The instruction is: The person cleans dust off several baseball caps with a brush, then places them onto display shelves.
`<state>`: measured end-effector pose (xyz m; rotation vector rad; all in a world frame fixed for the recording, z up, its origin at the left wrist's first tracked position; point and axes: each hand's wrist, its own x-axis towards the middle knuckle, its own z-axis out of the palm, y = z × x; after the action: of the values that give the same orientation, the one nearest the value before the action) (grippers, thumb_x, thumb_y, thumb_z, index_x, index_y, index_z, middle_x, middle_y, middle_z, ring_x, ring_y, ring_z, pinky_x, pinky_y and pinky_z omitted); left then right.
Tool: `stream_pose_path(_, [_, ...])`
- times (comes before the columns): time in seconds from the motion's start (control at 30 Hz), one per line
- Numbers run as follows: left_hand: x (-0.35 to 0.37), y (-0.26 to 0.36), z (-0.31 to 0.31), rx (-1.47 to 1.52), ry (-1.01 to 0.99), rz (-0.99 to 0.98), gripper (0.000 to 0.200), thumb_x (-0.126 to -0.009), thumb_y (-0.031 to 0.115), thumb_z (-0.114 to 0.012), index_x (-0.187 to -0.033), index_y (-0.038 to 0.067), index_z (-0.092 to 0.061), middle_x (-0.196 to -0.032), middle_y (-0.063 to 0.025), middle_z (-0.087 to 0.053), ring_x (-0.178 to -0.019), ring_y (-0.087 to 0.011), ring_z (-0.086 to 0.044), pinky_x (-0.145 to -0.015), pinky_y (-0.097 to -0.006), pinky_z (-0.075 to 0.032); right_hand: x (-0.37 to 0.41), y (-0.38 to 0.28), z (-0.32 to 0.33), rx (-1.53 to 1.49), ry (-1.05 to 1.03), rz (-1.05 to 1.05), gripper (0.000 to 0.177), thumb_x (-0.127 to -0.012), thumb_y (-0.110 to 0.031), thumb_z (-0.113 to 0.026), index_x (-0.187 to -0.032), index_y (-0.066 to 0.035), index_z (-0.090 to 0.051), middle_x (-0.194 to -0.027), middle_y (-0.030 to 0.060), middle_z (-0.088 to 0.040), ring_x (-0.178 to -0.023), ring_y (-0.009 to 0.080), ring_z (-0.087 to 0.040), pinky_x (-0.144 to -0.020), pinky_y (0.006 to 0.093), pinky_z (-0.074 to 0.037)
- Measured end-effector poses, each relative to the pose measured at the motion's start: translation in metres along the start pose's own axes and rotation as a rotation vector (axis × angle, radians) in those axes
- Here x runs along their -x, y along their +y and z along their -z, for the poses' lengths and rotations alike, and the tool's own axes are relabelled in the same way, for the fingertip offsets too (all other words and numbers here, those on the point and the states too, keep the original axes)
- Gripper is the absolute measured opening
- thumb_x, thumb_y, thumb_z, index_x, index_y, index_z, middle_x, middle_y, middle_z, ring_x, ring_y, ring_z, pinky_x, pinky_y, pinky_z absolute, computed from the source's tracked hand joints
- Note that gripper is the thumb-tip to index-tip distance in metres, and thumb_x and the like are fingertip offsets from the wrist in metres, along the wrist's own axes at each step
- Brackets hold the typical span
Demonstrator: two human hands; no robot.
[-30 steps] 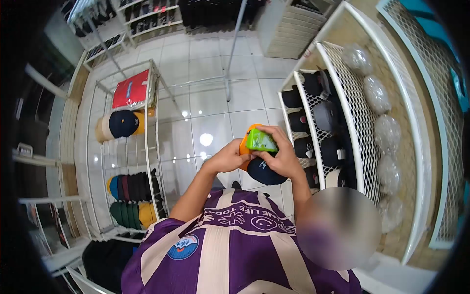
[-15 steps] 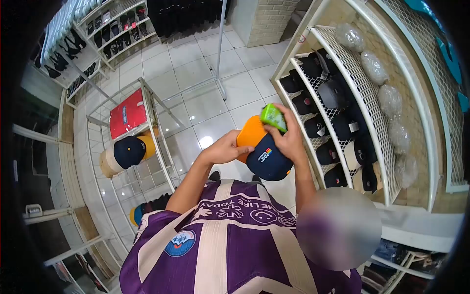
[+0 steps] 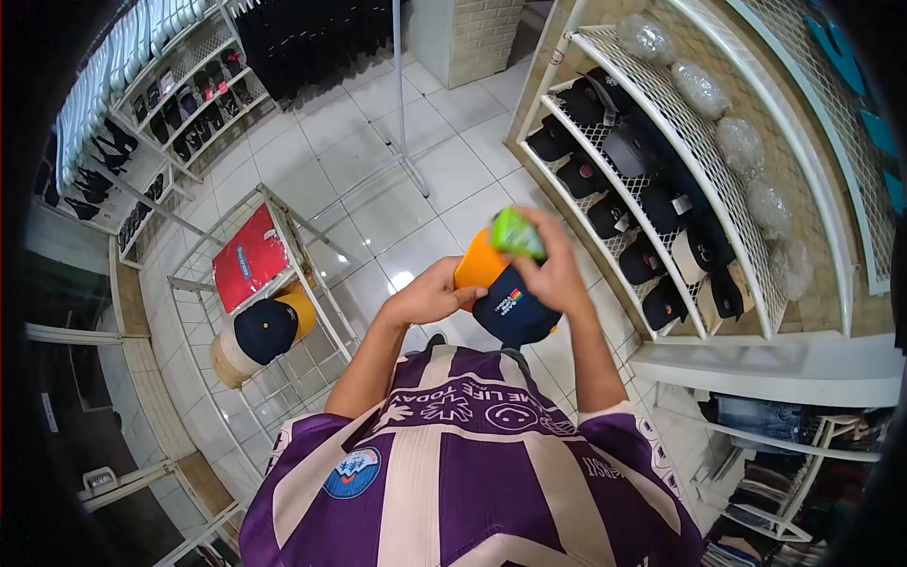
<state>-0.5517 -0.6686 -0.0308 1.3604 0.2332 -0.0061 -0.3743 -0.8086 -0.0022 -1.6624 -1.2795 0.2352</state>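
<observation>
In front of my chest I hold a baseball cap (image 3: 515, 312) with a navy crown, a rainbow-striped print and an orange brim (image 3: 479, 261). My left hand (image 3: 430, 295) is closed on the side of the brim, its thumb lying over the front where brim meets crown. My right hand (image 3: 553, 269) grips a bright green palm-sized block (image 3: 517, 233) with a paler grey-white face, over the outer part of the brim. Motion blurs the block and right fingers; its exact kind cannot be made out, nor whether it touches the brim.
On my right stands a white mesh shelf (image 3: 680, 189) with rows of dark caps. Plastic-wrapped bundles (image 3: 742, 146) sit along its top. To my left, a wire rack (image 3: 198, 283) carries a red package (image 3: 248, 257) and stacked caps (image 3: 265, 331). A metal pole stand (image 3: 402, 104) rises from the tiled floor ahead.
The green block and my right hand have shifted slightly left along the brim, and they are now more blurred. My left hand keeps its grip on the cap. The camera view has turned a little.
</observation>
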Motion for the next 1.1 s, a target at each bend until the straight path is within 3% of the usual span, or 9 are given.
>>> stream_pose_path(0.07, [0.0, -0.002, -0.001, -0.075, -0.017, -0.012, 0.026, -0.098, 0.007, -0.067, -0.121, -0.002, -0.062, -0.102, -0.0041, -0.069, -0.089, -0.0101, -0.063, -0.077, -0.0273, -0.054, -0.005, 0.008, 0.009, 0.122, 0.063, -0.153, 0.056, -0.08, -0.009, -0.078, -0.132, -0.006, -0.059, -0.127, 0.0166, -0.063, -0.12, 0.0374, -0.055, -0.103, 0.0435, -0.044])
stream_pose_path(0.27, [-0.003, -0.01, 0.006, -0.047, -0.035, -0.08, 0.034, -0.103, 0.021, -0.062, -0.13, 0.0, -0.058, -0.114, -0.0051, -0.067, -0.105, -0.0131, -0.061, -0.092, -0.0284, -0.049, 0.005, -0.005, 0.011, 0.081, -0.099, 0.034, 0.058, -0.077, -0.009, -0.08, -0.132, -0.008, -0.063, -0.126, 0.0159, -0.064, -0.118, 0.0359, -0.056, -0.105, 0.0431, -0.042])
stream_pose_path(0.37, [-0.004, -0.006, 0.005, 0.286, -0.024, 0.111, 0.073, -0.105, 0.062, -0.041, -0.148, 0.003, -0.045, -0.138, -0.0091, -0.058, -0.126, -0.0187, -0.056, -0.111, -0.0362, -0.042, -0.001, -0.012, 0.014, 0.126, -0.081, -0.025, 0.057, -0.075, -0.008, -0.078, -0.13, -0.011, -0.066, -0.126, 0.0129, -0.065, -0.119, 0.0344, -0.055, -0.107, 0.0435, -0.041])
stream_pose_path(0.5, [-0.006, -0.017, 0.005, 0.477, 0.105, 0.162, 0.091, -0.099, 0.075, -0.033, -0.155, 0.003, -0.035, -0.157, -0.0124, -0.04, -0.146, -0.0228, -0.037, -0.118, -0.0407, -0.034, 0.015, -0.031, 0.001, 0.153, -0.349, 0.119, 0.056, -0.074, -0.003, -0.073, -0.128, -0.015, -0.068, -0.123, 0.0089, -0.065, -0.119, 0.0331, -0.054, -0.108, 0.044, -0.039])
stream_pose_path(0.6, [-0.008, -0.02, 0.002, 0.453, 0.123, 0.132, 0.089, -0.1, 0.074, -0.033, -0.154, 0.003, -0.036, -0.155, -0.0119, -0.044, -0.143, -0.0229, -0.042, -0.118, -0.0401, -0.035, 0.009, -0.027, 0.003, 0.167, -0.43, 0.168, 0.055, -0.075, 0.0, -0.072, -0.128, -0.015, -0.069, -0.122, 0.0086, -0.065, -0.118, 0.0319, -0.055, -0.105, 0.044, -0.04])
stream_pose_path(0.7, [-0.005, 0.0, -0.008, 0.474, 0.12, 0.151, 0.084, -0.101, 0.071, -0.034, -0.152, 0.005, -0.041, -0.148, -0.0115, -0.05, -0.137, -0.0242, -0.049, -0.116, -0.0401, -0.038, 0.002, -0.024, 0.001, 0.147, -0.103, 0.038, 0.056, -0.076, 0.001, -0.071, -0.128, -0.019, -0.069, -0.123, 0.0064, -0.065, -0.119, 0.0295, -0.056, -0.102, 0.0431, -0.042])
stream_pose_path(0.83, [-0.009, 0.001, 0.004, 0.587, 0.16, 0.105, 0.075, -0.104, 0.066, -0.035, -0.147, 0.006, -0.046, -0.142, -0.0117, -0.056, -0.129, -0.0256, -0.057, -0.111, -0.041, -0.044, 0.024, -0.023, -0.02, 0.28, -0.441, 0.373, 0.063, -0.074, 0.001, -0.071, -0.132, -0.023, -0.068, -0.127, 0.0066, -0.064, -0.121, 0.0304, -0.055, -0.103, 0.045, -0.041])
stream_pose_path(0.97, [-0.011, 0.013, -0.002, 0.576, 0.194, 0.093, 0.074, -0.104, 0.065, -0.035, -0.147, 0.006, -0.046, -0.141, -0.0127, -0.057, -0.128, -0.0236, -0.058, -0.111, -0.0404, -0.045, 0.001, -0.014, -0.008, 0.248, -0.175, 0.241, 0.062, -0.074, 0.001, -0.07, -0.13, -0.027, -0.069, -0.126, 0.0041, -0.064, -0.119, 0.0294, -0.056, -0.101, 0.0447, -0.042])
stream_pose_path(1.1, [-0.007, 0.008, 0.004, 0.621, 0.196, 0.116, 0.073, -0.104, 0.066, -0.034, -0.147, 0.008, -0.044, -0.138, -0.0115, -0.058, -0.126, -0.0239, -0.059, -0.109, -0.0413, -0.046, 0.022, -0.017, -0.024, 0.262, -0.391, 0.468, 0.058, -0.076, 0.0, -0.067, -0.128, -0.027, -0.07, -0.125, 0.004, -0.064, -0.118, 0.0291, -0.057, -0.099, 0.0447, -0.043])
